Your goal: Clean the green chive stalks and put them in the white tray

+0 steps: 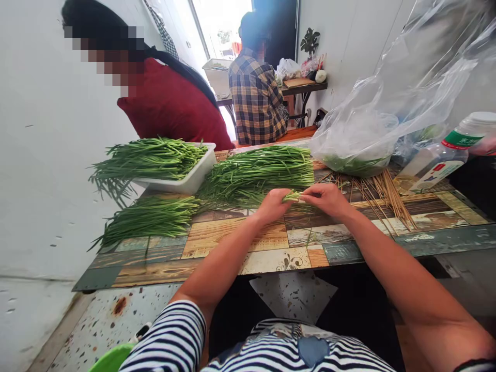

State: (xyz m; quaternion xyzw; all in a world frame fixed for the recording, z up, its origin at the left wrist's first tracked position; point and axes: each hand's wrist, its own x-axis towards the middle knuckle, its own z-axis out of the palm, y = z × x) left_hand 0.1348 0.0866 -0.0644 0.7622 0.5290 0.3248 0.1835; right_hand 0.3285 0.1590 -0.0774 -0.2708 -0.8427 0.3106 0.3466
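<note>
My left hand (pixel 274 205) is closed around a small bunch of garlic chives (pixel 291 197), whose pale stem ends point right. At those ends, my right hand (pixel 327 199) is pinched; whatever lies between its fingertips is too small to make out. Just behind both hands lies a large pile of garlic chives (pixel 267 168) on the table. Farther left, a smaller heap of chives (pixel 155 217) rests on the tabletop, and more chives (pixel 158 157) overflow a white plastic tub (pixel 199 178). To the right of my right hand, thin wooden skewers (pixel 391 199) lie spread and loosely bundled.
A clear plastic bag (pixel 360 129) with greens inside stands behind the skewers. Beside it leans a clear bottle (pixel 437 155) with a white cap. The patterned table (pixel 236 237) ends near my lap. Two people, in red (pixel 170 103) and in plaid (pixel 253 98), sit beyond it.
</note>
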